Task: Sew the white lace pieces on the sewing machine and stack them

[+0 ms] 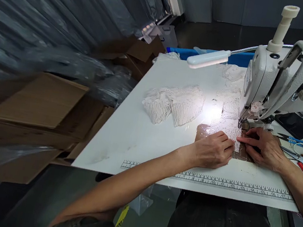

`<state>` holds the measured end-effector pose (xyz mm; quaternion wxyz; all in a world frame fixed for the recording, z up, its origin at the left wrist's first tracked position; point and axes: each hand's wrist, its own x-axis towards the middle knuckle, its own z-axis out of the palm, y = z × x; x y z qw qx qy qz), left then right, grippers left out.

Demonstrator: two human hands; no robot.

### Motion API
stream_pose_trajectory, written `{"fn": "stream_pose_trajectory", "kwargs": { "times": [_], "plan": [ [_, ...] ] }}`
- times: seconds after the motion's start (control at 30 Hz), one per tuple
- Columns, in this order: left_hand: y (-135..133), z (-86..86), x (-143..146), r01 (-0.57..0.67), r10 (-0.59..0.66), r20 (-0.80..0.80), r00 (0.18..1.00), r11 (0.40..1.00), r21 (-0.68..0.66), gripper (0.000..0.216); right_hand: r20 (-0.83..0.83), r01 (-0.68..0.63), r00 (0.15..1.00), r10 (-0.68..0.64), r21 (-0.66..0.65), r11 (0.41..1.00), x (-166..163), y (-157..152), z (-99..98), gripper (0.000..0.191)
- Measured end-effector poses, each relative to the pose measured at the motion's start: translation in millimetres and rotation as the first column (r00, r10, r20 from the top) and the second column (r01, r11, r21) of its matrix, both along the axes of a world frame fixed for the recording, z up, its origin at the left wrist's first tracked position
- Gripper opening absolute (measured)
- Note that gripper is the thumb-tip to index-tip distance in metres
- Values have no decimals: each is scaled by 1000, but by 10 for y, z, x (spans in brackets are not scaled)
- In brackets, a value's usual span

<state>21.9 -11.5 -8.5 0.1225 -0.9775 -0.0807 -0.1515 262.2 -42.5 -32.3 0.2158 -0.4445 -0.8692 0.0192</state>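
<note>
White lace strip (231, 128): long axis front-to-back on table (127, 125), near end between left hand (214, 150), curled, and right hand (262, 148), fingers extended; grips cannot be told.

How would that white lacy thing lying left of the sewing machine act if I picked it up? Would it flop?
The lacy piece would probably flop, because it lies in soft, rumpled folds. It's likely light for its size, since its weave looks open and holey. Those gaps might catch on something pointy, so gentle fingers seem wise.
</note>
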Motion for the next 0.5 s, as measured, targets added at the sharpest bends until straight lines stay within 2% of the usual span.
{"fn": "stream_pose_trajectory", "kwargs": {
  "times": [0.1,0.27,0.5],
  "plan": [
    [27,51,36,15,-15,-64,998,1000,-9,28,3,-9,1000,9,43,999,-7,-6,4,32],
    [136,100,71,8,-22,-103,994,991,-137,27,51,22,998,-24,39,999,-25,-18,-9,33],
    [164,57,-7,-10,-2,-54,999,977,-212,26,118,32,992,-37,37,999,-51,-2,60,35]
  ]
}}
